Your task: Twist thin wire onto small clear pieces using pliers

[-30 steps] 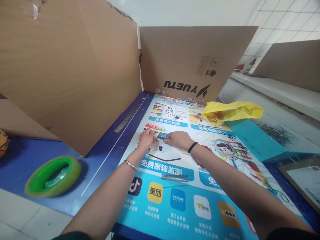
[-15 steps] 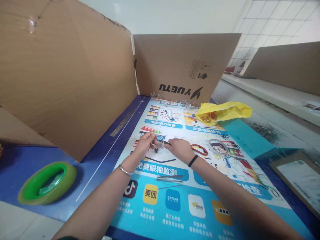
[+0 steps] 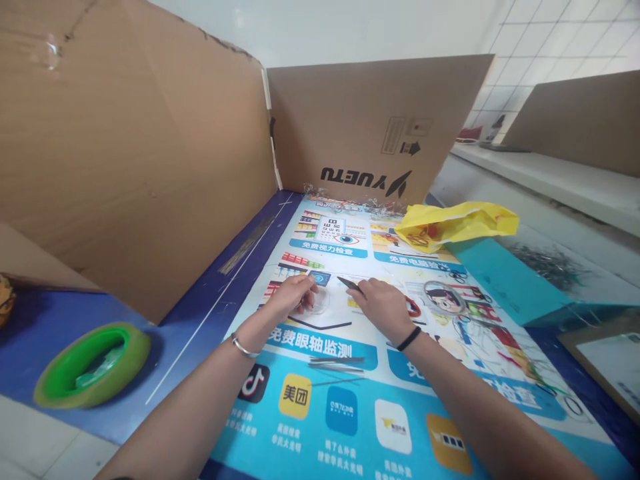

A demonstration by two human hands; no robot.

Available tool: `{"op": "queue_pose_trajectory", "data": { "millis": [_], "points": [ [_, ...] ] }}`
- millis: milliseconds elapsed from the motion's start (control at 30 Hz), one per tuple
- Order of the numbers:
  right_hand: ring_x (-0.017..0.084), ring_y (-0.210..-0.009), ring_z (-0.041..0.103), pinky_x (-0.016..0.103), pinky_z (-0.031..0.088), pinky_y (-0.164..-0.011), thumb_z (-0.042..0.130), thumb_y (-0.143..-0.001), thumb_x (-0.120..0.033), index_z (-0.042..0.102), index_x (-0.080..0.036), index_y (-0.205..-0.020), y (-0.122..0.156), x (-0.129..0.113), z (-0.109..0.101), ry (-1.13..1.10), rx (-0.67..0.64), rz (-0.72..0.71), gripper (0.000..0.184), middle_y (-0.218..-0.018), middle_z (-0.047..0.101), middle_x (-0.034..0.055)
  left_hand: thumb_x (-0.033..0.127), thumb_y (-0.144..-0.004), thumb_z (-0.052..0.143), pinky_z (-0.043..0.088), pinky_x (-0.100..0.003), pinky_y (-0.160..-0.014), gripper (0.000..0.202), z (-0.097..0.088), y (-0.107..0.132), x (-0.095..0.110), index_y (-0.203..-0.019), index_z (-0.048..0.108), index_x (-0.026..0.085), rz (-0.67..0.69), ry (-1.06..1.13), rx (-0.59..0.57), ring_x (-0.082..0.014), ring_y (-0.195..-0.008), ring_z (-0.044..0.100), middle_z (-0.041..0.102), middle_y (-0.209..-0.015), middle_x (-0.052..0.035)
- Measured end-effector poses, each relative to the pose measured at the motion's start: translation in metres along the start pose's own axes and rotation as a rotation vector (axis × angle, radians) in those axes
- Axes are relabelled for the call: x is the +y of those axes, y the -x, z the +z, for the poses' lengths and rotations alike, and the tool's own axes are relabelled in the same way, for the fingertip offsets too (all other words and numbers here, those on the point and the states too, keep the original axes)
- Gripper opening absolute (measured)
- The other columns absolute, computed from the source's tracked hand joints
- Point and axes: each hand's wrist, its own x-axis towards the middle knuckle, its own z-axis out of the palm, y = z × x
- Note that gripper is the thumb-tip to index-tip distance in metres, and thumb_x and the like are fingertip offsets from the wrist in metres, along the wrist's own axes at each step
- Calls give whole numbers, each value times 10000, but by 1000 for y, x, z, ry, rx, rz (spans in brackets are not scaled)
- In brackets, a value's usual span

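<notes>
My left hand is closed in a pinch over the printed sheet. A faint, see-through loop shows just right of its fingertips; its exact kind is too blurred to tell. In my right hand is a slim black pointed tool, its tip aimed left towards the other hand. There is a gap between the two hands. Close behind the right fingers lies a red ring-shaped bundle, partly hidden. Several thin dark strips lie on the sheet nearer to me.
A green-cored tape roll lies at the left. Cardboard panels stand at the left and back. A yellow bag, a turquoise box with tangled wire pieces, and a round clear item are on the right.
My right hand has drawn back to the right with the black tool, away from the left hand and the clear loop. My left hand has barely moved.
</notes>
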Motion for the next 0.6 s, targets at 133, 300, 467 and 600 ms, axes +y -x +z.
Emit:
{"op": "queue_pose_trajectory", "data": {
  "millis": [133,300,467,600],
  "points": [
    [143,-697,521,262,265,-620,342,-901,-467,594,-173,-746,1,2,4,-42,137,-95,417,-711,599,46,525,-787,456,310,-167,-331,385,3,1,-2,-743,544,154,35,-87,-31,-79,-356,469,516,-467,23],
    [144,-657,482,270,236,-604,363,-896,-462,588,-171,-728,0,1,7,-16,184,-160,405,-677,582,44,535,-797,429,298,-159,-321,384,4,0,-4,-786,538,166,36,-127,-29,-77,-345,462,505,-462,36],
    [158,-667,471,281,221,-611,373,-894,-455,584,-176,-739,1,3,11,24,194,-180,382,-690,576,48,524,-800,426,276,-151,-307,364,7,1,-3,-800,522,174,27,-151,-8,-78,-332,449,500,-447,41],
    [164,-671,471,286,222,-619,390,-887,-451,586,-179,-750,2,3,12,44,186,-201,362,-695,576,48,522,-805,417,282,-152,-310,364,8,1,-2,-791,524,175,49,-164,14,-78,-332,448,498,-445,42]
  ]
}}
